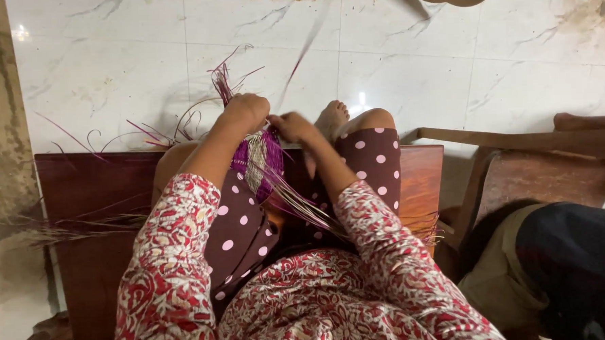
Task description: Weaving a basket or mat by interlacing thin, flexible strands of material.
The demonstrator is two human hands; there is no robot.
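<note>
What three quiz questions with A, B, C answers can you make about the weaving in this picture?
1. Where does the woven piece sit?
A. over the knees
B. on the floor
C. on a shelf

2. What colours is it?
A. blue and green
B. purple and pale straw
C. black

3. What are the hands doing?
A. hanging free
B. clapping
C. gripping the strands

Answers: 1 A, it lies between the raised knees. 2 B, purple bands beside a straw-coloured band. 3 C, the left hand and the right hand are both closed at its top edge.
</note>
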